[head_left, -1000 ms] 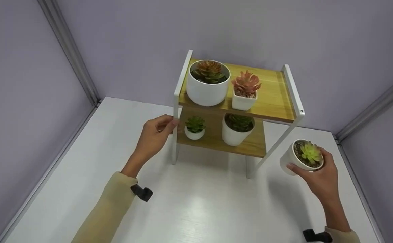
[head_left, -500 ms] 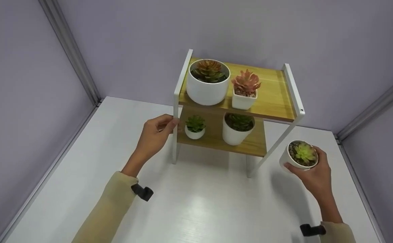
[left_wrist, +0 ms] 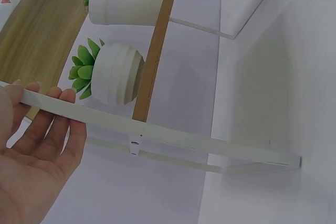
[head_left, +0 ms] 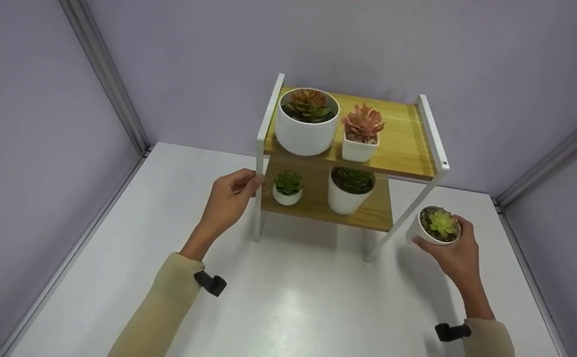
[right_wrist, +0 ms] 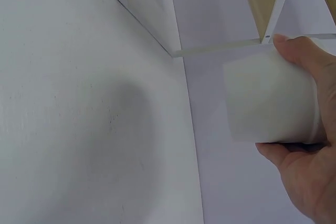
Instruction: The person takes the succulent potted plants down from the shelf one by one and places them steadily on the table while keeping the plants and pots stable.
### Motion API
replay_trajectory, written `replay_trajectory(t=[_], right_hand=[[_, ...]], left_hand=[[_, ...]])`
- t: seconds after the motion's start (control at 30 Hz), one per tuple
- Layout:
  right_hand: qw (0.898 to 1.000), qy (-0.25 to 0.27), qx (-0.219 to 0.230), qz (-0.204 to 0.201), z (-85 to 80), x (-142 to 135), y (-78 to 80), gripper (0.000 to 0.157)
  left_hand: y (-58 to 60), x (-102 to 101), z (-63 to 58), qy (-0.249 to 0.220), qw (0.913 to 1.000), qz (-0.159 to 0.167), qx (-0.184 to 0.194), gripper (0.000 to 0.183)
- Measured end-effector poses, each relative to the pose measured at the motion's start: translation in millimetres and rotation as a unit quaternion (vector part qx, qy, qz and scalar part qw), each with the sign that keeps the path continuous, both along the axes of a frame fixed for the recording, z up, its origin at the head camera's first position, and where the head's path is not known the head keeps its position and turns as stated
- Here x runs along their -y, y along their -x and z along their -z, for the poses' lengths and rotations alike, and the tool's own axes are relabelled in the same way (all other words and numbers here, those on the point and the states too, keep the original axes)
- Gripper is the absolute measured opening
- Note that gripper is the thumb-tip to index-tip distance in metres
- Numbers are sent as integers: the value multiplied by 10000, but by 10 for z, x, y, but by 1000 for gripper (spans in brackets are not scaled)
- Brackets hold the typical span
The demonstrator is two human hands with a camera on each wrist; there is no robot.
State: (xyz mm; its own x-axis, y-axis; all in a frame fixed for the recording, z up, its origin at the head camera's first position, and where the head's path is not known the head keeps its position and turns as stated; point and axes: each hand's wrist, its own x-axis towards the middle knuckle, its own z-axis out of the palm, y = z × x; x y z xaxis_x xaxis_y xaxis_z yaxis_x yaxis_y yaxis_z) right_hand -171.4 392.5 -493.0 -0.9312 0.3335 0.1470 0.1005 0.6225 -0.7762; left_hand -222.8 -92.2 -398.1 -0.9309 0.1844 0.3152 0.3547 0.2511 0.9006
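Note:
My right hand [head_left: 459, 255] holds a light-green succulent in a white round pot [head_left: 437, 227], thumb on the near side and fingers round the far side. In the right wrist view the pot's side and base [right_wrist: 270, 98] show above the table, its shadow on the surface below. This pot is just right of a two-tier plant shelf [head_left: 405, 139] with wooden boards and a white frame. My left hand [head_left: 226, 201] pinches the shelf's front left leg between thumb and fingers. In the left wrist view the fingers [left_wrist: 71, 135] lie behind that white leg [left_wrist: 178, 139].
On the upper board stand a large white pot with a reddish-green succulent [head_left: 304, 134] and a square pot with a pink succulent [head_left: 360, 148]. Below sit a small green succulent [head_left: 287, 196] and a taller white pot [head_left: 345, 198]. Pale walls [head_left: 209, 74] surround the white table [head_left: 288, 297].
My right hand has moved left with the potted succulent, closer to the shelf, and the pot stands more upright. My left hand stays on the shelf leg.

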Motion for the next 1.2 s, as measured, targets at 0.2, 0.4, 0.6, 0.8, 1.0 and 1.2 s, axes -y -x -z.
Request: replay_trajectory(t=[0.2,0.4,0.6,0.8,1.0,1.2], right_hand=[[9997,57,151,155,60,-4,76,117],[9993,92,319,168,122,19,152,122],[9990,123,399,132,194,46,196,123],[9993,111,344,126,277,57,254,121],[9984,246,483,171,332,101,320,123],[9972,432,548,258,390,120,373,123]], left_hand=[[124,28,188,38,10000,-84,-35,24],[145,43,207,-15,9999,-33,-128,27],[155,46,219,85,9999,-35,-88,31],[157,47,221,77,10000,8,-6,41],[157,49,219,14,10000,7,29,34],[159,43,224,-42,10000,48,10,31]])
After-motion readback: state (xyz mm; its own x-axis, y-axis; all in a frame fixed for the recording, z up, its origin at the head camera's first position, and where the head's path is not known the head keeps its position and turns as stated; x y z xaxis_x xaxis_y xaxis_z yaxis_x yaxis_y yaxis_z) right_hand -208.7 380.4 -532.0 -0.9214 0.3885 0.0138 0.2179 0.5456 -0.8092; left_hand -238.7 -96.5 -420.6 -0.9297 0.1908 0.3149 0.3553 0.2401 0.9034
